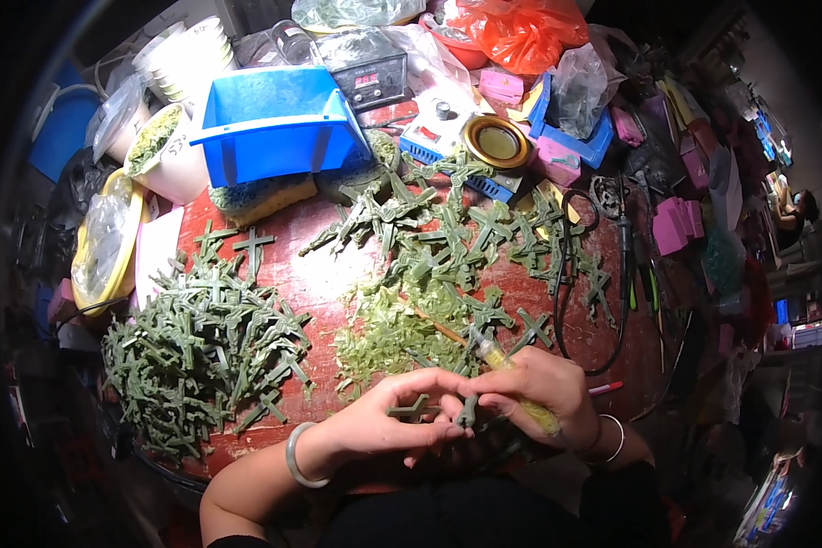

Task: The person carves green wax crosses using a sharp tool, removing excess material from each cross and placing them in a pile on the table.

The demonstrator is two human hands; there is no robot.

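My left hand [411, 418] is closed round a small green wax cross piece [466, 411] at the lower middle. My right hand [548, 397] grips a yellow-wrapped pen-like tool [491, 354] right beside it, thumb near the piece; the tool's working tip is hard to make out. Just beyond my hands lies a heap of pale green shavings [384, 333] with a thin wooden stick [429, 318] across it. A dense pile of green cross pieces [201, 361] covers the left of the red table [297, 406], and more loose crosses [438, 228] lie toward the back.
A blue bin [274, 132], white tubs [160, 155], a yellow basin [91, 292], a control box [361, 82] and a brass pot [493, 142] line the back and left. Black cables [562, 310] run at the right, beside pink blocks [671, 228]. Another person [795, 210] sits at far right.
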